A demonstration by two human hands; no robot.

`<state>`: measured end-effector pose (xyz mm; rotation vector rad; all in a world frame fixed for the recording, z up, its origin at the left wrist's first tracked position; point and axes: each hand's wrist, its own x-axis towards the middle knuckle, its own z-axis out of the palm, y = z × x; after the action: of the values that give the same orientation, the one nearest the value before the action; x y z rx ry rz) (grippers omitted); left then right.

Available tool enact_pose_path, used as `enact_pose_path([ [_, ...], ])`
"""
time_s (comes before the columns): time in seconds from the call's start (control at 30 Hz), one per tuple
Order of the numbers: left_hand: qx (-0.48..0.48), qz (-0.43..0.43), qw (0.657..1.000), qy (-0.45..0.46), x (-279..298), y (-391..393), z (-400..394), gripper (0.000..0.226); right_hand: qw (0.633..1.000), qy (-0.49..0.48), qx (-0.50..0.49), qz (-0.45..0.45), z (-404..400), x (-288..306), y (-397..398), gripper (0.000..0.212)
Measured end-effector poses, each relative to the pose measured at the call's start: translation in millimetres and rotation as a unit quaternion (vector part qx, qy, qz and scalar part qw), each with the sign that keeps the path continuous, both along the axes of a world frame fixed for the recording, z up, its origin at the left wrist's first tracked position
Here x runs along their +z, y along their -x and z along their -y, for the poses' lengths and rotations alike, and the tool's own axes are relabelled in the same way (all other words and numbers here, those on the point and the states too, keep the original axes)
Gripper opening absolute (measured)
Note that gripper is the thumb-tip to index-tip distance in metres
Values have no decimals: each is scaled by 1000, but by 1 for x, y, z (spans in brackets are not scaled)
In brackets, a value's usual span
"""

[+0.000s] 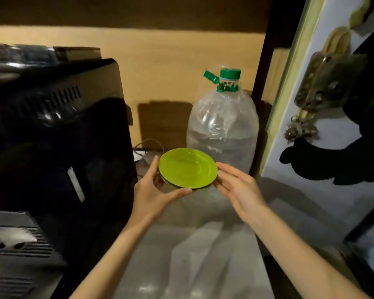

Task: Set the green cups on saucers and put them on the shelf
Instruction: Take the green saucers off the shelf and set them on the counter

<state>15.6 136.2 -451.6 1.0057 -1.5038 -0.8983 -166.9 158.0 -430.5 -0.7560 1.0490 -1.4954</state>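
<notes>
Holding: left hand [154, 190] grips the saucers [187, 168], a stack, above the counter [203, 244]
Right hand [239, 188]: fingers loose, touching the rim
Tip: pinch top saucer, keep level
Cups: unseen

Two stacked green saucers [187, 168], level, aloft

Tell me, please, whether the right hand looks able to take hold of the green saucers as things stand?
Probably yes. The right hand is open, its fingertips at the rim of the green saucers, with nothing between. The left hand holds the opposite edge.
</notes>
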Motion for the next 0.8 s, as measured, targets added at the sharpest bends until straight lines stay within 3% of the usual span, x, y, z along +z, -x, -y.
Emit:
enact_pose_path([
  [0.23, 37, 96, 990, -92, -85, -13, -9, 117, 997, -65, 34, -22, 9, -90, -7, 27],
  [0.4, 80, 166, 971, -155, -127, -25, -16, 125, 984, -121, 32, -130, 23, -150, -17, 29],
  [0.57, 77, 214, 956, -184, -153, -31, -10, 124, 973, -149, 32, -173, 33, -195, -23, 33],
  [0.7, 73, 324, 928, -169, -166, -33, 1, 125, 961, -156, 58, -219, 38, -213, -24, 30],
  [0.8, 60, 345, 921, -171, -175, -35, 6, 125, 951, -169, 62, -251, 40, -225, -23, 34],
])
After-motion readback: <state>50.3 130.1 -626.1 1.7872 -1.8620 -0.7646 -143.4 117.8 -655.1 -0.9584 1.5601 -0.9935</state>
